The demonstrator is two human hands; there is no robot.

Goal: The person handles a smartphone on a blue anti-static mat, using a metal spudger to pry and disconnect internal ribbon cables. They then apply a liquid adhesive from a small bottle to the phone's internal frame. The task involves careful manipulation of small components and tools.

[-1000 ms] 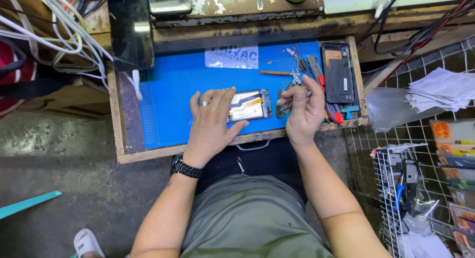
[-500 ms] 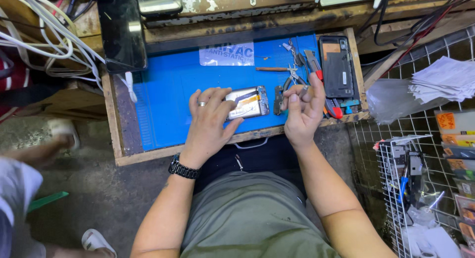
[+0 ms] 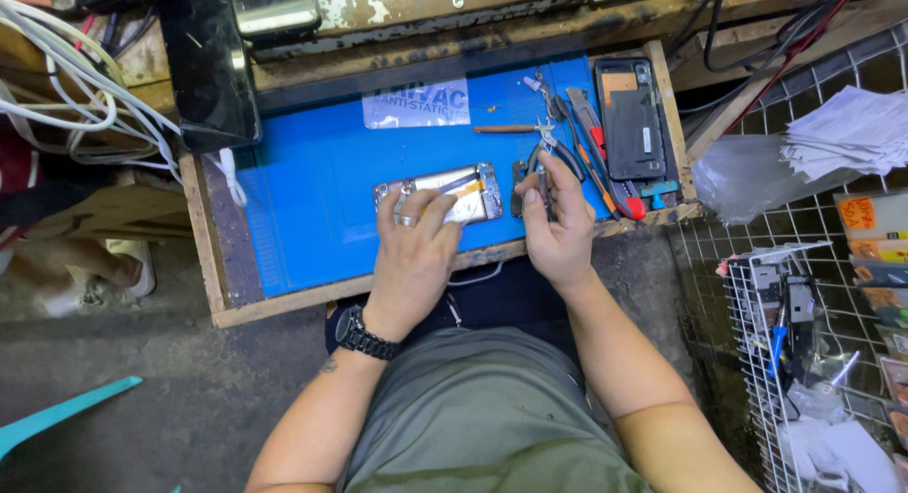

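Observation:
An opened phone (image 3: pixel 468 188) with its insides showing lies flat on the blue work mat (image 3: pixel 312 200). My left hand (image 3: pixel 416 256), with a ring and a black wristwatch, presses its fingers on the phone's near edge and holds it down. My right hand (image 3: pixel 560 230) is just right of the phone, fingers pinched around a small metal tool (image 3: pixel 544 167) by a small dark part (image 3: pixel 518 188). What the tool's tip touches is hidden by my fingers.
Right of my hand lie a red-tipped cutter (image 3: pixel 605 162), a screwdriver (image 3: pixel 506 129) and a dark phone back cover (image 3: pixel 629 119). A dark tablet (image 3: pixel 206 72) and white cables (image 3: pixel 85 105) sit at the left, a wire rack (image 3: pixel 804 342) at the right. Another person's foot (image 3: pixel 128 271) stands left.
My right hand has drawn back from the tool pile toward the small dark part beside the phone. My left hand stays on the phone. A passer-by has moved along the left.

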